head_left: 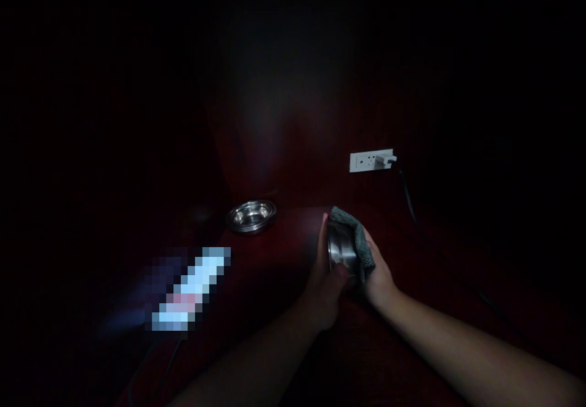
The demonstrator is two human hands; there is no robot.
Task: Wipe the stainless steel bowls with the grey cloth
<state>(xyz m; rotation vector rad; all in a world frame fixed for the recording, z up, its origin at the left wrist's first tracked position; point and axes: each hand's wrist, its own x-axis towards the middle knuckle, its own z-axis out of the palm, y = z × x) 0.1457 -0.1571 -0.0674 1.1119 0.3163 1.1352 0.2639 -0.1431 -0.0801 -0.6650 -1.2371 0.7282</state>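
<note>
The scene is very dark. My left hand point(326, 279) grips a small steel bowl point(342, 249) tipped on its side, thumb across its lower edge. My right hand point(376, 273) presses a grey cloth point(359, 236) against the bowl's right side and top. Both hands are held above a dark red table point(293, 254). A second steel bowl point(251, 215) sits upright on the table to the left, apart from my hands.
A white wall socket point(370, 161) with a white plug in it is behind my hands; a black cable point(409, 202) runs down from it to the right. A glowing, blurred-out screen point(190, 290) lies at the left, with thin cables below it.
</note>
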